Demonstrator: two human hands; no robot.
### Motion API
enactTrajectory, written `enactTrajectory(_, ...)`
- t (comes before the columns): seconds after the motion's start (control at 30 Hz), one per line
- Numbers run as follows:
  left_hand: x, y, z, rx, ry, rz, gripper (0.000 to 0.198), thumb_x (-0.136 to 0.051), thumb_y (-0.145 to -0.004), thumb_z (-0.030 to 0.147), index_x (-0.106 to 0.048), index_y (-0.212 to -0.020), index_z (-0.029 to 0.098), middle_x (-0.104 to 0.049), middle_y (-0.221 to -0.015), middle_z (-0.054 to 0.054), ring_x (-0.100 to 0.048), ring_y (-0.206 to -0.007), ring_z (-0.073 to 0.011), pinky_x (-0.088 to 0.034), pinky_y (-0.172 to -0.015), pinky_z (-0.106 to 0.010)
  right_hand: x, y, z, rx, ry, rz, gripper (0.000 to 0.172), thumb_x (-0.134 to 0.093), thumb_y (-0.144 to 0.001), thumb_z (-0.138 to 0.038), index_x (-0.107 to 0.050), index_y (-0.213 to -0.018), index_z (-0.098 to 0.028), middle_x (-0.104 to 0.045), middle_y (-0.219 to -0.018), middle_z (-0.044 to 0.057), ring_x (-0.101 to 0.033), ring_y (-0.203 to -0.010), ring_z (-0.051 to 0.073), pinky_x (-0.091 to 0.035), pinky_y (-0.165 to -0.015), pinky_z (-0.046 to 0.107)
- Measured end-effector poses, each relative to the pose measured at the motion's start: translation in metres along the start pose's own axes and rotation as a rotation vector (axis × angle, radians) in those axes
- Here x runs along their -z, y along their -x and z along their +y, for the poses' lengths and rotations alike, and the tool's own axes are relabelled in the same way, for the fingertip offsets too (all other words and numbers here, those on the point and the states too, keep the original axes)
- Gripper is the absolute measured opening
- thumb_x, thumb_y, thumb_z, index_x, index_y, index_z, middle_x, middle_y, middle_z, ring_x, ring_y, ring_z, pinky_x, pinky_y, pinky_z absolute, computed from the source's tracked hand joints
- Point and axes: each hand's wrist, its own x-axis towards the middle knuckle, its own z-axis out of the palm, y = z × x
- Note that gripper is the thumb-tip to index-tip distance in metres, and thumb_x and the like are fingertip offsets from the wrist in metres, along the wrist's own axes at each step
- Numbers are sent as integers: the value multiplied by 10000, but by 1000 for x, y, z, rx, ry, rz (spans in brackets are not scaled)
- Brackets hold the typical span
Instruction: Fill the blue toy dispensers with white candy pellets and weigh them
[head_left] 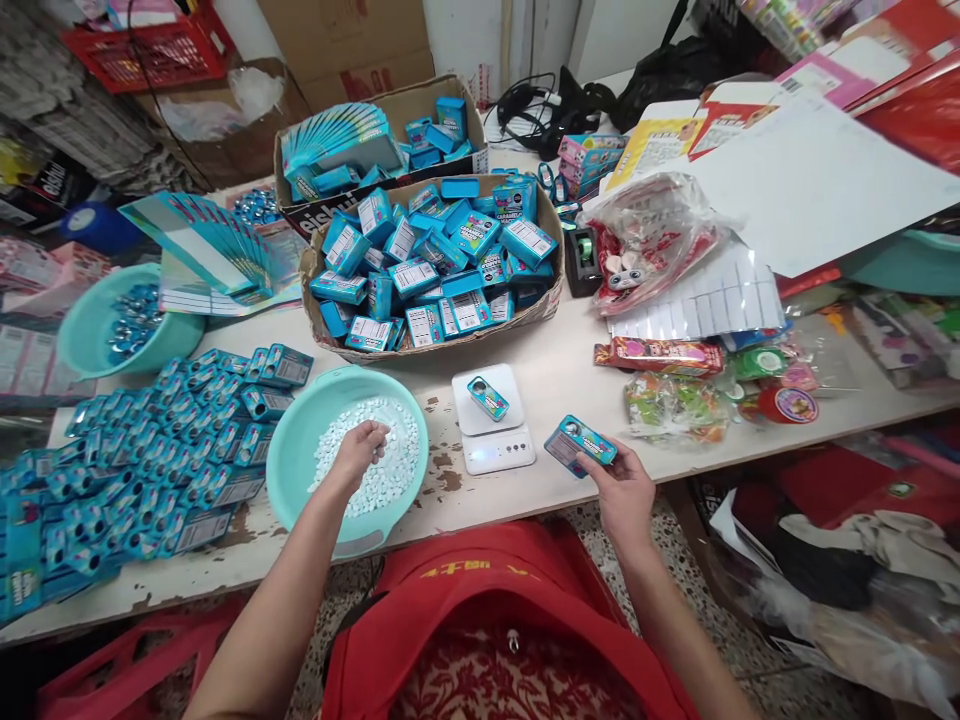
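The left hand (pixel 360 447) rests in the teal basin (pixel 300 420) at the front edge of the table (pixel 570 350), fingers bunched on white pellets (pixel 390 475). The right hand (pixel 622 490) clamps a blue box (pixel 580 445) over the same edge, just beside the scale (pixel 495 448), which carries a second box (pixel 488 397).

Glossy printed card boxes (pixel 580 444), smooth matt plastic basin (pixel 300 440), tabletop (pixel 570 360) paint chipped and rough, scale (pixel 491 420) shiny white plastic.

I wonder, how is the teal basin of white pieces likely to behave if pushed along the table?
The teal basin looks like thin plastic, so it would probably slide easily and feel light. The white pieces lie loose inside, so they would likely shift and rattle. The left hand dipped among them may steady it.
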Motion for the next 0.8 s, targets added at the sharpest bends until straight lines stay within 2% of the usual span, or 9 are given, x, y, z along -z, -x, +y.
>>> enactTrajectory(0.07,-3,2,2,-196,-322,73,145,-730,-570,171,-622,-667,184,-621,-701,-57,-579,-680,-199,-445,-572,-264,0,1,1,1,7,-16,519,-814,-525,-372,-612,-956,-166,-669,-904,61,-627,-827,201,-513,-811,398)
enactTrajectory(0.13,-20,3,10,-454,-637,80,218,-692,-639,148,-659,-848,202,-655,-955,-100,-580,-951,-271,-473,-787,-361,-2,1,3,20,24,-39,515,-812,-535,-379,-612,-960,-166,-661,-921,61,-624,-854,206,-499,-850,413)
enactTrajectory(0.27,-92,-8,42,-941,-995,-209,503,-548,-770,88,-511,-1245,250,-466,-1378,-102,-389,-1291,-279,-378,-998,-440,-13,1,4,57,59,-107,508,-804,-567,-386,-616,-984,-166,-635,-947,58,-609,-888,208,-475,-896,427)
enactTrajectory(0.37,-135,-22,67,-1060,-1153,-394,383,-498,-842,144,-520,-1204,268,-521,-1309,-78,-458,-1227,-258,-423,-931,-417,-29,-2,5,85,70,-169,497,-804,-578,-386,-615,-982,-166,-619,-931,51,-604,-878,204,-477,-887,422)
enactTrajectory(0.43,-133,-26,78,-999,-1176,-360,306,-538,-846,221,-539,-1152,228,-595,-1159,-82,-553,-1074,-232,-451,-865,-365,-46,-6,8,119,69,-210,489,-805,-577,-387,-614,-969,-166,-612,-924,46,-601,-871,202,-479,-880,419)
enactTrajectory(0.53,-79,-12,83,-854,-1028,-42,371,-608,-812,311,-523,-1154,196,-612,-1108,-87,-576,-1014,-214,-458,-827,-305,-77,-13,16,168,53,-284,469,-794,-590,-394,-612,-957,-168,-602,-933,45,-599,-886,203,-477,-887,416)
enactTrajectory(0.63,15,25,74,-674,-881,331,424,-592,-812,412,-509,-1163,187,-621,-1098,-84,-587,-982,-215,-458,-829,-301,-108,-18,26,193,61,-344,468,-780,-595,-414,-612,-952,-162,-600,-948,55,-597,-929,220,-470,-909,426)
enactTrajectory(0.73,111,62,45,-246,-977,646,491,-564,-786,497,-509,-1157,181,-627,-1042,-94,-599,-943,-283,-472,-779,-371,-120,-21,31,219,99,-375,512,-761,-607,-439,-600,-1002,-155,-612,-1028,89,-586,-1012,244,-438,-967,452)
enactTrajectory(0.8,161,76,10,34,-1065,665,519,-490,-790,558,-518,-1125,163,-626,-973,-116,-596,-934,-359,-474,-746,-456,-114,-22,30,247,141,-367,587,-755,-618,-442,-566,-1100,-166,-591,-1155,116,-551,-1109,252,-402,-1013,465)
